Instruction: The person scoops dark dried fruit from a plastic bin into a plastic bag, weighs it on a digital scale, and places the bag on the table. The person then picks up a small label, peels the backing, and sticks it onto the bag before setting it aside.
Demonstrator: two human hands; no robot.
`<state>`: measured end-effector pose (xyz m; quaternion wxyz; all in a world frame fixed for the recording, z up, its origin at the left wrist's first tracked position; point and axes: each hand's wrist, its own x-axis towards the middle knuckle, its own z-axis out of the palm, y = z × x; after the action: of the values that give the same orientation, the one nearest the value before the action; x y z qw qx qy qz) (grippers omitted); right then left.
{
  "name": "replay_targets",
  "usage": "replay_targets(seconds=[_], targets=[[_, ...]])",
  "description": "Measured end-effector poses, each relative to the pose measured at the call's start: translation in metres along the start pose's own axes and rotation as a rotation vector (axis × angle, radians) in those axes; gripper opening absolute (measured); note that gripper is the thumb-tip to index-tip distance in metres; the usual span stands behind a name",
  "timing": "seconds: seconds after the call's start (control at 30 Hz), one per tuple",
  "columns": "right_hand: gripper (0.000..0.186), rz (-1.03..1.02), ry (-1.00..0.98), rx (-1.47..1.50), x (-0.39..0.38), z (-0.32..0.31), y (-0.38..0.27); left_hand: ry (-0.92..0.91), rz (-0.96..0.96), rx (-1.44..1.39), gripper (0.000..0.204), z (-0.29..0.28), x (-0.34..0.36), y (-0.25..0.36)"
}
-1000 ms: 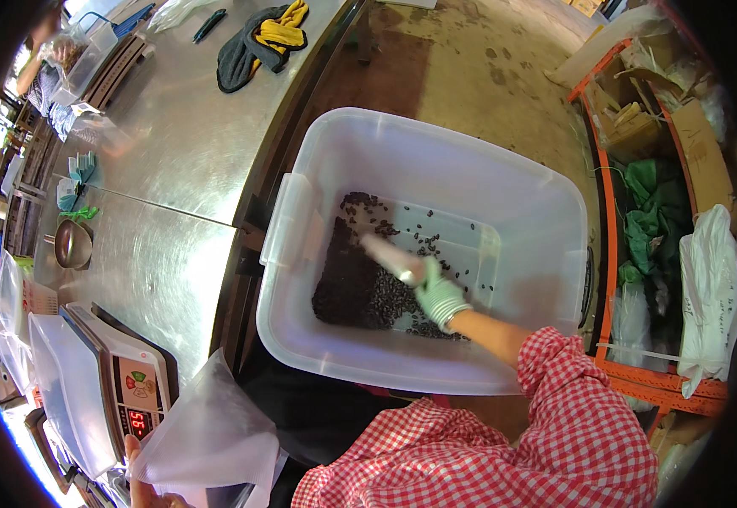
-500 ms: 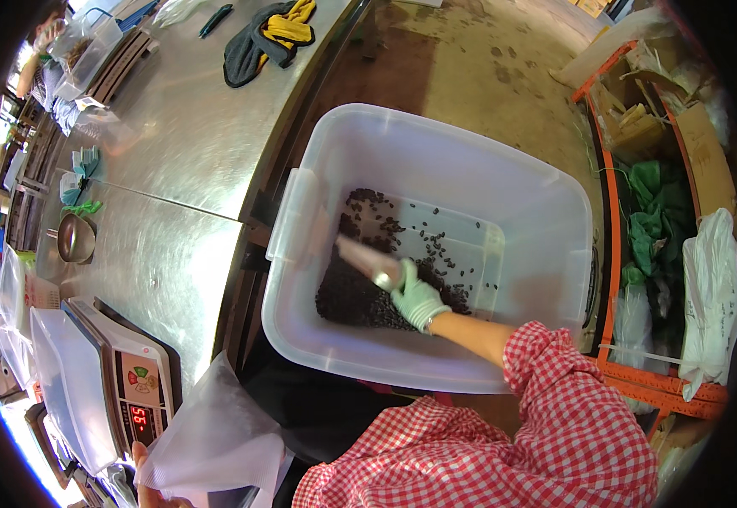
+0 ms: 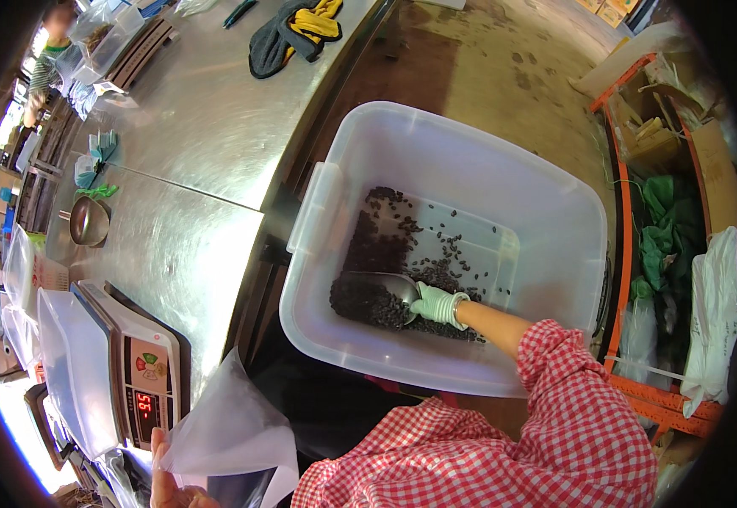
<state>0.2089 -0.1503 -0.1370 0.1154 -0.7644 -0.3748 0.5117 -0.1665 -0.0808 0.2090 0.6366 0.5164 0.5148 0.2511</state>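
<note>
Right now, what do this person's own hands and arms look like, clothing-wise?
The right hand wears a pale greenish glove; above it, a bare forearm meets a red-and-white checked sleeve. The left hand shows bare fingers; its sleeve cannot be made out.

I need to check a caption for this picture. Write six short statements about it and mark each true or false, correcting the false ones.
1. The gloved right hand holds a metal scoop inside the translucent tub. True.
2. The left hand touches a translucent plastic bag. True.
3. The left hand's visible fingers are gloved. False: they are bare.
4. The grey-and-yellow cloth item lies on the metal table. True.
5. The tub sits on the metal table. False: the tub is beside it.
6. The pieces in the tub are white. False: it holds dark bean-like pieces.
</note>
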Motion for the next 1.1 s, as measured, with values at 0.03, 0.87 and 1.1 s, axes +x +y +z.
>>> replay_targets(seconds=[0.03, 0.87, 1.1], targets=[[0.034, 0.075, -0.077, 0.163, 0.005, 0.002, 0.005, -0.025, 0.000, 0.012, 0.068, 0.004, 0.001, 0.003], [0.037, -0.537, 0.341, -0.719, -0.212, -0.219, -0.142, -0.267, 0.272, 0.335, 0.075, 0.078, 0.058, 0.013], [0.019, -0.398, 0.307, -1.259, -0.255, -0.199, -0.276, -0.265, 0.378, 0.447, 0.075, 0.089, 0.073, 0.007]])
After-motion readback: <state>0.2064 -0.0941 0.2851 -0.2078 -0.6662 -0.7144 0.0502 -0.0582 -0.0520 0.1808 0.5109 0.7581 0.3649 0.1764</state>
